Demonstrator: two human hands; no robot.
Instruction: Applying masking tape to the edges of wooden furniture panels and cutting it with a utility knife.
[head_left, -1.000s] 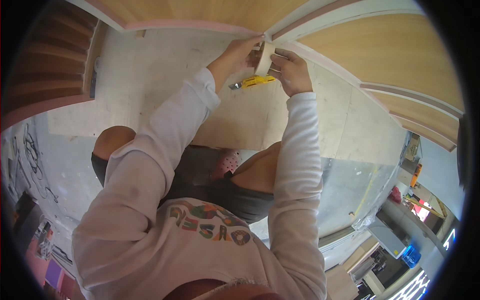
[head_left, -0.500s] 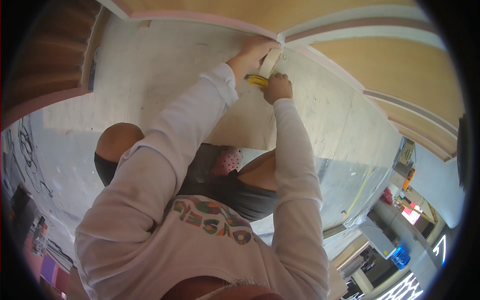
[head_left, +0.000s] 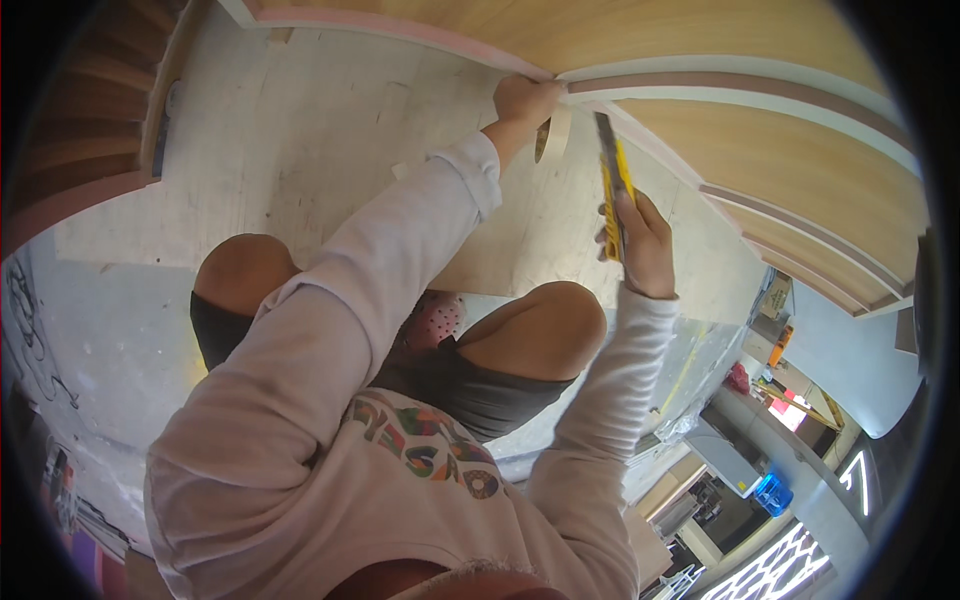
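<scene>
My left hand (head_left: 524, 104) is closed at the corner where the frame's pink and white strips (head_left: 556, 78) meet. Right beneath its fingers is a cream roll of masking tape (head_left: 556, 136), seen partly edge-on; the fingertips' hold on the tape is partly hidden. To the right, my right hand (head_left: 646, 240) grips a yellow utility knife (head_left: 618, 175). Its long dark blade points up toward the wooden frame, apart from the tape. A pale plywood board (head_left: 350, 150) lies below both hands.
Tan panels (head_left: 740, 150) with pale rails run along the far and right side. A brown slatted wooden piece (head_left: 110, 110) stands at far left. My bent knees (head_left: 545, 325) are close to the board's near edge. A blue container (head_left: 772, 494) is at lower right.
My right hand has swung right and back with the utility knife, away from the tape; the knife now points upward. My left hand has shifted slightly right, closer to the frame corner.
</scene>
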